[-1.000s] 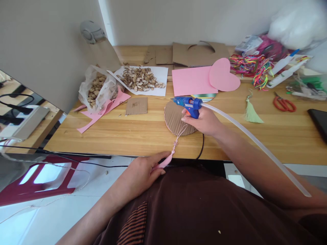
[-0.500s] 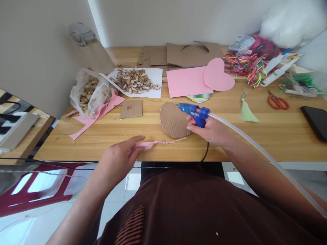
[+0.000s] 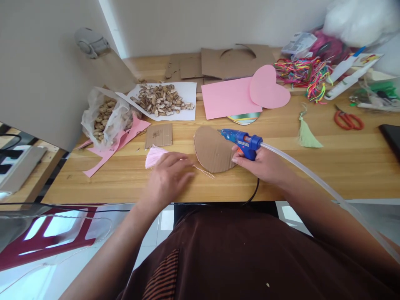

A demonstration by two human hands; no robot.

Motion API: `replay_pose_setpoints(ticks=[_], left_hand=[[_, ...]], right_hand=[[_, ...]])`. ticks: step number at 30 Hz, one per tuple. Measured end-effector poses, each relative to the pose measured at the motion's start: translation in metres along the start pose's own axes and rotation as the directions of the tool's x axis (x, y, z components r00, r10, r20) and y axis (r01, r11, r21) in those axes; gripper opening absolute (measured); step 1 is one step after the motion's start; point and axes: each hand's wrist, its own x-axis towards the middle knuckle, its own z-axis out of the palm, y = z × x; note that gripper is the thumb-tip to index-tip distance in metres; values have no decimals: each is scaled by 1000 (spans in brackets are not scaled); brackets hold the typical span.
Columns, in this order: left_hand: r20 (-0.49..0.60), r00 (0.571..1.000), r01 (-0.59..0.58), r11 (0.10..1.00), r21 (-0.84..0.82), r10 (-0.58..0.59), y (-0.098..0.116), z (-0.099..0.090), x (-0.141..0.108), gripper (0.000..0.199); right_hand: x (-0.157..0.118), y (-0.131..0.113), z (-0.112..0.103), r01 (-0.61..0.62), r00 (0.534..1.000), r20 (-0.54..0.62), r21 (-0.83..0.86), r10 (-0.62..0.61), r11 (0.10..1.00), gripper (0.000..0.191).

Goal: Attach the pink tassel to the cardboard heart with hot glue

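My right hand (image 3: 261, 162) is wrapped round the grip of a blue hot glue gun (image 3: 242, 141), its nozzle pointing left above a cardboard heart (image 3: 214, 152). A long clear glue stick (image 3: 300, 168) curves from the gun's back end over my right forearm. On the wood to the left lies a pink tassel (image 3: 153, 156), fringe to the left; its thin cord loop (image 3: 204, 171) reaches the heart's lower edge. My left hand (image 3: 170, 175), slightly blurred, is over the tassel's middle with fingers stretched and thumb apart, hiding that part.
Behind are a pink paper sheet (image 3: 229, 98), a pink paper heart (image 3: 268, 87) and peanut shells (image 3: 162, 99) on white paper. A bag of peanuts (image 3: 104, 121) stands left. A green tassel (image 3: 308, 133) and red-handled scissors (image 3: 348, 120) lie right. The gun's black cable (image 3: 253, 193) runs over the front edge.
My left hand has moved right and let go of the pink tassel's fringe, which now lies farther up and left on the table. The glue gun stays above the cardboard heart.
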Motion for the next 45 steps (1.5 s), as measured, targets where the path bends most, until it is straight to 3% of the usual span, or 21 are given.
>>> replay_pose_setpoints(ticks=[3,8,11,15,22,32,39,45], left_hand=[[61,998,-7,997,-71,12,5,11,4,15],[40,990,123,978,169,-132,2,11,9,12],[9,988,150,965,216,-156,1,9,10,15],[-37,992,124,984,130,-120,3,11,8,19],[-4,998,63,995,-81,-64,3,15,3,24],[-25,996,83,996,37,-82,15,16,0,14],[-86,996,-23,997,-71,17,28,22,-3,12],[-53,998,20,986,-168,-29,35,31,-4,12]], right_hand=[[-5,3,-3,30,1000,-5,-42,-30,999,18],[-19,5,-13,76,997,22,-108,-75,991,24],[-27,5,-20,56,998,30,-182,-51,982,28],[-37,6,-24,9,1000,3,-265,-8,964,26],[-52,9,-22,-6,1000,20,-241,12,970,22],[-58,7,-16,55,997,-31,-274,-65,960,26],[-54,-7,-11,131,989,-19,-361,-147,923,18],[-52,-2,-6,152,983,-40,-382,-180,912,22]])
